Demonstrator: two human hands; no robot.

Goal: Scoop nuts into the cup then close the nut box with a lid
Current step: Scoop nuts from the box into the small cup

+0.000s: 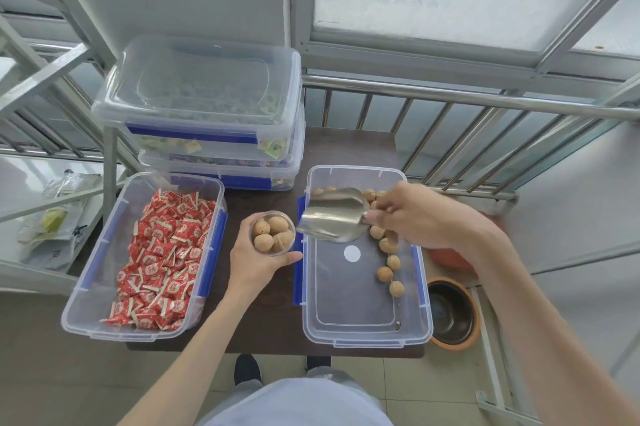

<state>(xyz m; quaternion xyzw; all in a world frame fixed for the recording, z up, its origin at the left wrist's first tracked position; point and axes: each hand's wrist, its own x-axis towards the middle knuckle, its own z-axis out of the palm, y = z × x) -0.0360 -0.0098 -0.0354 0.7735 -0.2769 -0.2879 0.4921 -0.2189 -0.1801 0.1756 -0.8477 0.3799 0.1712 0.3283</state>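
A clear plastic cup (272, 233) holds several walnuts. My left hand (254, 261) grips the cup from below, just left of the nut box. The nut box (363, 325) is a clear, lidless tub with blue clips on the dark table. Several walnuts (389, 259) lie along its right side and far end. My right hand (415, 214) holds a metal scoop (332, 214) by its handle. The scoop's mouth is tilted toward the cup's rim and looks empty.
A lidless tub of red wrapped sweets (159, 252) stands at the left. Two lidded tubs (204, 114) are stacked at the back. A metal railing (450, 96) runs behind the table. Bowls (452, 315) sit on the floor at right.
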